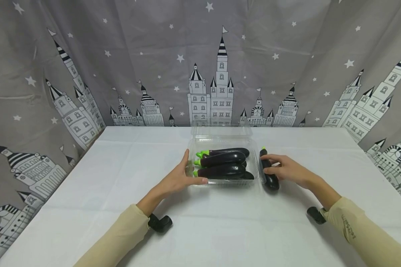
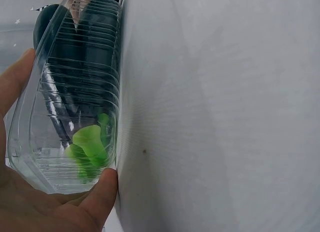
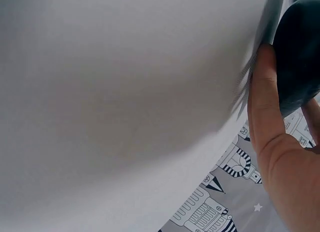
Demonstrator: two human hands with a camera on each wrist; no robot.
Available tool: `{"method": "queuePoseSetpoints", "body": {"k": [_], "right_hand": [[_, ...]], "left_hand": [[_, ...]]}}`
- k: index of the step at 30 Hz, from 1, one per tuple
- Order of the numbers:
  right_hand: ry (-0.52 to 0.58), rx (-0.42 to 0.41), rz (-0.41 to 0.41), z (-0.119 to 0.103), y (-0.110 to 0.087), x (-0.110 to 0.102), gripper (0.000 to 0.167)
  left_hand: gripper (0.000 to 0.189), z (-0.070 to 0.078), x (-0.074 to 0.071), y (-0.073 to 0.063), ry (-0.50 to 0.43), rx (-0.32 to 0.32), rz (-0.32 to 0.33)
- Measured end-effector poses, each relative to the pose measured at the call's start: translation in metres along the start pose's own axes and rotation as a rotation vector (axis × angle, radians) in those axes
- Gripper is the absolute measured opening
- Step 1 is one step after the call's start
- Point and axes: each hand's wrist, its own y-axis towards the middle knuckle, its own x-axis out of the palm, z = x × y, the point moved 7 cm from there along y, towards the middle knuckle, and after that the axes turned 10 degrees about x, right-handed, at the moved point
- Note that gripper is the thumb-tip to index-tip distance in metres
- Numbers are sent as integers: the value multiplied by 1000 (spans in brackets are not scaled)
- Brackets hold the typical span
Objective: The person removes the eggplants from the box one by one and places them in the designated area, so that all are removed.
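A clear plastic clamshell box (image 1: 255, 163) holds several dark eggplants (image 1: 224, 158) with bright green stem ends pointing left. My left hand (image 1: 178, 176) grips the box's left end, its thumb along the front side and its fingers at the back. The left wrist view shows the ribbed box wall (image 2: 80, 56) between thumb and fingers, with green stems (image 2: 90, 144) behind it. Just right of the box, my right hand (image 1: 286, 169) holds a single eggplant (image 1: 271, 181) lying lengthwise, stem end away from me. In the right wrist view, fingers and thumb flank its dark body (image 3: 300, 51).
The box's lid (image 1: 221, 131) stands open toward the back. Everything rests on a white-covered table (image 1: 214, 230). A grey curtain (image 1: 160, 44) printed with castles and stars hangs behind and along both sides. Black wrist devices (image 1: 161, 224) sit at both sleeves.
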Motion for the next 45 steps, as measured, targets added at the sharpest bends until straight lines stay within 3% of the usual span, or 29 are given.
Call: {"method": "queuePoseSetpoints", "body": {"k": [19, 30, 39, 45], "right_hand": [[-27, 29, -10, -1, 1, 5, 66], [-95, -9, 38, -2, 2, 3, 67], [-88, 46, 64, -1, 1, 1, 69], [-146, 30, 72, -3, 0, 1, 71]], "left_hand": [[128, -2, 0, 0, 1, -4, 9], [128, 0, 0, 0, 6, 5, 5], [127, 0, 1, 0, 25, -7, 8], [127, 1, 0, 0, 15, -1, 11]]}}
